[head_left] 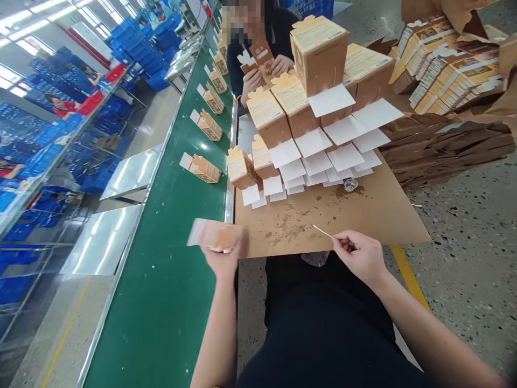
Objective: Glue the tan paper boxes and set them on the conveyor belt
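Note:
My left hand [221,261] is closed around a small cardboard box [224,237], blurred by motion, at the edge of the green conveyor belt [173,258]. A pale flap sticks out from the box's left end. Over the front of the cardboard-covered table [299,237], my right hand [359,253] pinches a thin cotton swab [322,230] pointing left. Stacked cardboard boxes [270,116] with white flaps stand on the table beyond both hands. Near their front lies a small clear dish [350,185], with wet marks around it on the cardboard.
Several boxes [205,168] stand in a row along the belt. Across the table a person's hands [252,81] hold a flat carton. Bundled flat cartons [456,75] lie at the right on brown paper [448,153]. Metal side tables [103,237] flank the belt's left.

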The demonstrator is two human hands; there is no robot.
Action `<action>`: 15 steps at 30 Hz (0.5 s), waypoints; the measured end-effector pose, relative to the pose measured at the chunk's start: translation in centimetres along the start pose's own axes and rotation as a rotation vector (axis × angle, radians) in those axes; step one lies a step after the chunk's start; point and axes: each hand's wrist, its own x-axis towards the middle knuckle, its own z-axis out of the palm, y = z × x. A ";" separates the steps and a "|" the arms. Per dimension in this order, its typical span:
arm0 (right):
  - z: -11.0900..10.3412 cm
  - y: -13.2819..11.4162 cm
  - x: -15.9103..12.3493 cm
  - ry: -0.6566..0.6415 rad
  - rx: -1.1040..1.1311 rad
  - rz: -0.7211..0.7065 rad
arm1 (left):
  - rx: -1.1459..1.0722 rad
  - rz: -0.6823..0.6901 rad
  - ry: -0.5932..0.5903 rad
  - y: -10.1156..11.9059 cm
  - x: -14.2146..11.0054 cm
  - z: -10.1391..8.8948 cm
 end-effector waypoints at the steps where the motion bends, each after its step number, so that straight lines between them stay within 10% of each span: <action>1: -0.1 0.1 0.3 0.010 0.002 0.001 | 0.019 0.064 0.082 0.2 1.9 -1.5; 3: 0.0 0.2 0.9 0.021 0.019 -0.012 | 0.080 0.150 0.230 0.6 5.8 -4.0; 8: 0.5 -0.5 2.8 -0.026 0.043 -0.049 | 0.112 -0.049 0.170 -0.3 11.4 -6.5; 15: -2.7 0.6 1.8 0.128 -0.059 -0.004 | 0.225 0.184 0.561 -2.2 6.5 -5.2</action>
